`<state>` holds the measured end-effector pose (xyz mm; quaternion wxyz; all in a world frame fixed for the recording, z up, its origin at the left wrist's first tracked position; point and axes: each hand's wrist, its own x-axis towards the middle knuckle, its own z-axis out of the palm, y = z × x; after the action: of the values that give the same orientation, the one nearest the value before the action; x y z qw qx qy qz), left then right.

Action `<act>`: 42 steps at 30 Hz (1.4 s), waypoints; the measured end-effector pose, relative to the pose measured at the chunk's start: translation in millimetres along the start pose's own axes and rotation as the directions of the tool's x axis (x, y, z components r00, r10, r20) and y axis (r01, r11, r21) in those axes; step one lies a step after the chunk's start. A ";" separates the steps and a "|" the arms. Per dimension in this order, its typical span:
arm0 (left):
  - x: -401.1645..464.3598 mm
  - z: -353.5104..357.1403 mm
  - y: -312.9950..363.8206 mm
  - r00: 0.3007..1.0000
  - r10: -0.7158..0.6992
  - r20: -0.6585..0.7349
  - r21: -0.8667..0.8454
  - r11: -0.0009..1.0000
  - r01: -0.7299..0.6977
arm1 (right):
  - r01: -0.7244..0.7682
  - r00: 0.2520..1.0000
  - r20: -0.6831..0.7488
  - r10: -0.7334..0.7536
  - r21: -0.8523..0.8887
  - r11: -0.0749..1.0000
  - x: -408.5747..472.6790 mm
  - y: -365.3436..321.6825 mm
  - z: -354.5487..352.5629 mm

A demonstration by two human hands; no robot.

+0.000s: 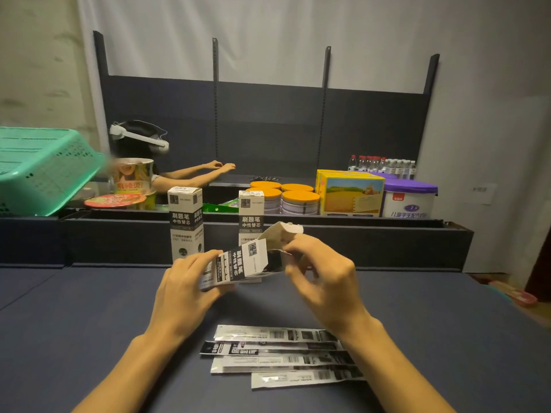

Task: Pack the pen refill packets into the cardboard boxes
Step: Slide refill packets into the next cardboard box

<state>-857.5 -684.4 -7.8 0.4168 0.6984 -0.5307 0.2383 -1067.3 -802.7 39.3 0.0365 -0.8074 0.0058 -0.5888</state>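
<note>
1. Holding a cardboard box [238,265] on its side above the worktop [89,323], the left hand [185,290] has its grip wrapped round the closed end, fingers curled about the box body.
2. The right hand [322,275] works at the open end, its grip pinched on what looks like a dark packet [275,259] at the mouth of the box, with the top flap [283,232] lifted; I cannot tell how far in that packet sits.
3. Judged from this, the step in hand is loading or closing this box, so the task is partway through.
4. Two more cardboard boxes stand upright at the far edge of the worktop: one at the left [185,222] and one behind the held box [251,217]. Both have their tops shut; whether they are filled cannot be seen.
5. Loose pen refill packets [277,354] lie in a fanned, overlapping pile on the worktop near the person, between the forearms. Four are countable; the right forearm covers their right ends, so more may be hidden.
6. Count: three boxes in all, four loose packets, plus the one at the box mouth.
7. Left to do, as I judge it: finish this box, then pack the pile.
</note>
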 end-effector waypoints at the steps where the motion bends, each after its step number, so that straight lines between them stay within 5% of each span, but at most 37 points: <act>1: -0.1 0.0 0.3 1.000 0.002 0.004 -0.003 1.000 -0.002 | 0.020 1.000 0.000 -0.020 -0.024 1.000 0.8 2.1 0.0; 7: -0.9 0.4 -1.1 1.000 0.016 0.022 -0.032 0.999 -0.016 | 0.075 0.993 0.095 -0.072 -0.026 0.997 0.4 5.1 5.1; 11: -0.3 1.0 0.3 0.999 0.024 0.030 -0.055 0.998 -0.023 | -0.046 0.986 0.158 0.047 -0.009 0.999 -1.0 5.3 8.1; 27: -0.3 -2.6 3.5 0.999 0.037 0.030 -0.073 0.997 -0.035 | -0.061 0.991 0.120 0.061 -0.005 0.998 -1.9 -2.7 8.0; 34: -1.1 -4.3 7.1 0.997 0.057 0.042 -0.068 0.996 -0.055 | -0.098 0.963 0.246 0.111 -0.065 0.993 -10.2 0.7 9.2; 42: -1.0 -1.6 3.4 1.000 0.008 -0.005 -0.031 0.999 -0.008 | -0.085 0.992 0.085 0.087 -0.027 0.996 -4.6 -8.4 6.1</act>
<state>-860.9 -682.8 -6.6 0.4279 0.6891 -0.5362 0.2334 -1063.2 -793.8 33.6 0.0528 -0.8315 0.0461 -0.5511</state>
